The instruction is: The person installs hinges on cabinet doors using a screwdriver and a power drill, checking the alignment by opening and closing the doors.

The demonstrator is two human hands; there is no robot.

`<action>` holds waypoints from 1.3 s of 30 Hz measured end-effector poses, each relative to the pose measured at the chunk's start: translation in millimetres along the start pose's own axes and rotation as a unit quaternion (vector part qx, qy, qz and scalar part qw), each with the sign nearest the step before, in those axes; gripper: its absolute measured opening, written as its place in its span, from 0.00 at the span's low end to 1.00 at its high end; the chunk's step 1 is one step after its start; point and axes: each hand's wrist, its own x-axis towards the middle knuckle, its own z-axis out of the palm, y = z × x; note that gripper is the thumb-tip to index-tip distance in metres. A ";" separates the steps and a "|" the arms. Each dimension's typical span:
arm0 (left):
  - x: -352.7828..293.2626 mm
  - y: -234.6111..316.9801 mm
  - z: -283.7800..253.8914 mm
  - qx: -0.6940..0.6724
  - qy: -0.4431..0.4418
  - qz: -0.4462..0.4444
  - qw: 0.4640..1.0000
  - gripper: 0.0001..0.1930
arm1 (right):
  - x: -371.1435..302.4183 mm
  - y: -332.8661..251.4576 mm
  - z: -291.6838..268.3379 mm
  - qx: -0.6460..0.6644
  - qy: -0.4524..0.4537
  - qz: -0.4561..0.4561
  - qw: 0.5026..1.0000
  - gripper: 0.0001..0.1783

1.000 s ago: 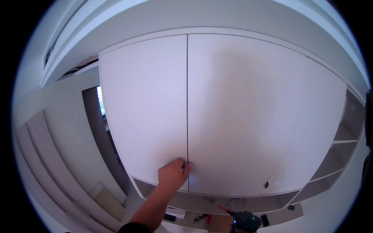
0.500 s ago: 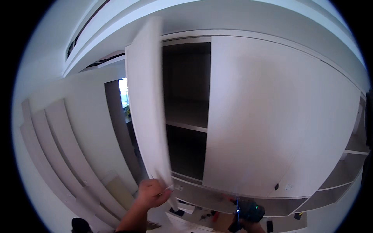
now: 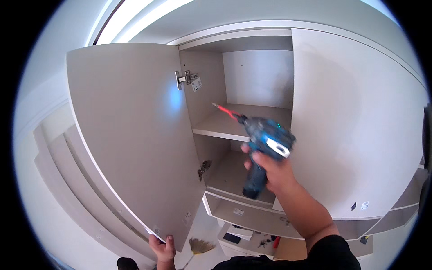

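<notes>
My right hand [image 3: 270, 166] grips a dark teal cordless drill [image 3: 265, 135], raised in front of the cupboard opening. Its long red-sleeved bit [image 3: 227, 110] points up and left toward the upper hinge [image 3: 183, 78], with a gap between them. A bluish light spot falls on the cabinet door [image 3: 130, 130] below that hinge. The door stands wide, swung out to the left, and my left hand [image 3: 163, 248] holds its bottom edge near the outer corner. The lower hinge [image 3: 204, 169] joins door and side panel. The drill is slightly blurred.
Inside the cupboard runs a shelf [image 3: 220, 133]. A closed door panel [image 3: 351, 130] covers the right side. Below are an open ledge [image 3: 252, 218] and a lower surface with keys, a dark flat object [image 3: 231, 238] and cardboard [image 3: 290, 249]. A broom [image 3: 200, 245] and leaning boards [image 3: 67, 180] are at left.
The door has swung from nearly edge-on to wide open at the left, my left hand staying at its bottom. My right hand has lifted the drill from low down to the opening.
</notes>
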 end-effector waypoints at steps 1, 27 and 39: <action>3.3 -4.8 -0.9 -0.015 -0.001 0.016 1.000 0.34 | 20.5 4.9 10.3 -0.002 0.040 0.019 0.999 0.26; -12.1 -75.5 -38.4 -0.089 0.026 0.001 0.996 0.39 | 160.2 65.3 49.6 -0.038 0.046 0.058 0.997 0.18; -24.9 -133.6 -59.0 -0.098 0.089 0.036 0.991 0.48 | 165.1 66.5 44.7 -0.037 0.034 0.059 0.997 0.18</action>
